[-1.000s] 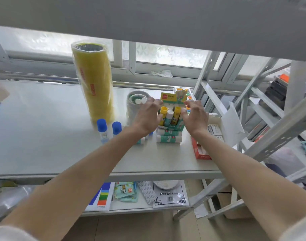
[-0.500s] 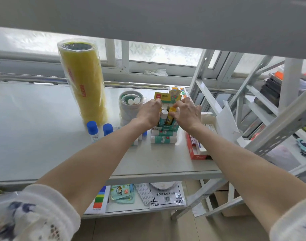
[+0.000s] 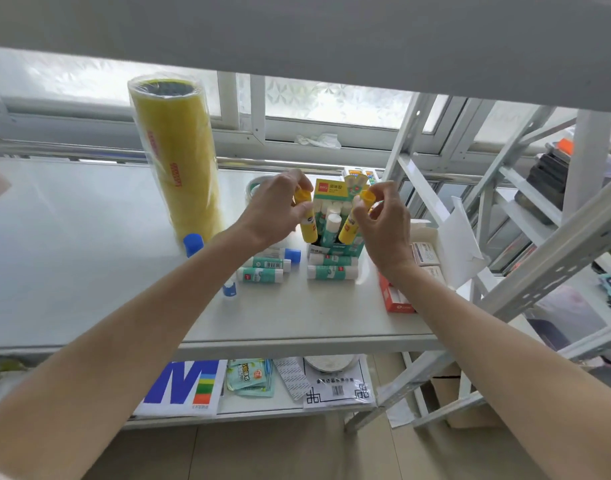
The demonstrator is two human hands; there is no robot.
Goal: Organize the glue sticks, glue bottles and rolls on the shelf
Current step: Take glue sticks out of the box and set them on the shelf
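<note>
Glue sticks fill my view: I pinch one yellow stick [image 3: 307, 216] in my left hand [image 3: 274, 213] and another yellow stick [image 3: 353, 218] in my right hand [image 3: 383, 225], both just above the green display box [image 3: 335, 233]. Teal sticks [image 3: 332, 271] lie below my hands. Left of my left hand stands the tall yellow roll [image 3: 176, 157]; bare shelf [image 3: 72, 254] spreads beyond it.

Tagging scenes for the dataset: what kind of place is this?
Probably a stationery stockroom or shop backroom. White metal shelving by a window, a display box of glue sticks, and a tall shrink-wrapped stack of yellow tape rolls suggest stock storage, not a home desk.
</note>
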